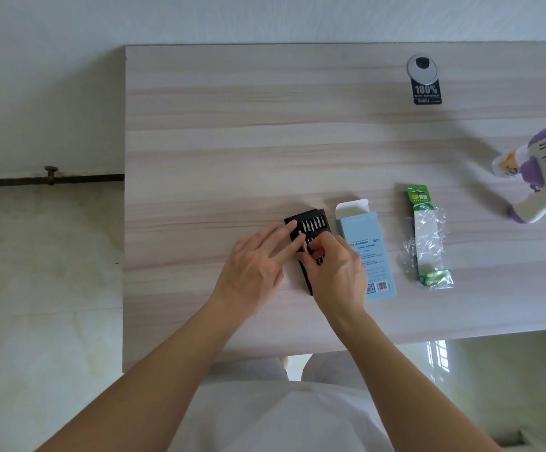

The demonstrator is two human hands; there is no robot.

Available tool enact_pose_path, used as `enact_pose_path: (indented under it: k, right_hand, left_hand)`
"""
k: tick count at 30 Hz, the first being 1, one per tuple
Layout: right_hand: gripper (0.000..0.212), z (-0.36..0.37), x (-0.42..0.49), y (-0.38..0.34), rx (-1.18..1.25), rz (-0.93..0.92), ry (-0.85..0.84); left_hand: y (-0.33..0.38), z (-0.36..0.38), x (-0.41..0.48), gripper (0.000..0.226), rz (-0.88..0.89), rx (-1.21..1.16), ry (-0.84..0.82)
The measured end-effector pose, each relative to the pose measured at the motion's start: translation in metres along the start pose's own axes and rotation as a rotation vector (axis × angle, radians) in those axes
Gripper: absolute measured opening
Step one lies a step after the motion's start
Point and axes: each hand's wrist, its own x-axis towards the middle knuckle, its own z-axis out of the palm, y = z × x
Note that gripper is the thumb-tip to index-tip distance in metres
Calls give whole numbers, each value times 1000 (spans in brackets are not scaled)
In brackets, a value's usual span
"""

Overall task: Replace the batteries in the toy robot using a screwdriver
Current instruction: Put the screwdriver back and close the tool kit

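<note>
A black screwdriver bit tray [310,223] with a row of silver bits lies on the wooden table [232,141], near its front. My left hand [258,265] rests flat on the tray's left side, fingers spread. My right hand [336,272] pinches at something in the tray's middle; what its fingertips hold is hidden. The light blue screwdriver box [367,252] lies open just to the right. Further right is a torn GP battery pack [428,243] with green batteries at its lower end. The white and purple toy robot [545,171] lies at the right edge.
A round silver cable grommet [422,68] with a black "100%" tag [427,93] sits at the table's back right. The table's left edge runs near x 470, with a pale floor beyond. My white-clothed lap is below the front edge.
</note>
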Motion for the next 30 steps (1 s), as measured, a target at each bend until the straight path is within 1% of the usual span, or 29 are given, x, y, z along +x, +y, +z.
enact_pose_path:
  k: [9,15,18,23,26,30]
  right_hand:
    - [22,0,6,10,25,-39,-41]
    - [22,0,9,15,31,-59,-65]
    - [21,0,11,15,33,-71,-74]
    - [21,-3,11,16,59,-118,-82]
    - [21,-12,8,24,80,-172,-17]
    - [23,-25,-2,44,52,-182,97]
  left_hand:
    - [7,0,0,60,-36,71,-28]
    - [11,-1,1,59,-35,121,-8]
    - [14,-1,2,58,-18,142,2]
    - [14,-1,-4,59,29,134,-31]
    - [14,-4,-9,60,88,108,-21]
    - [14,-7,-12,59,138,97,-46]
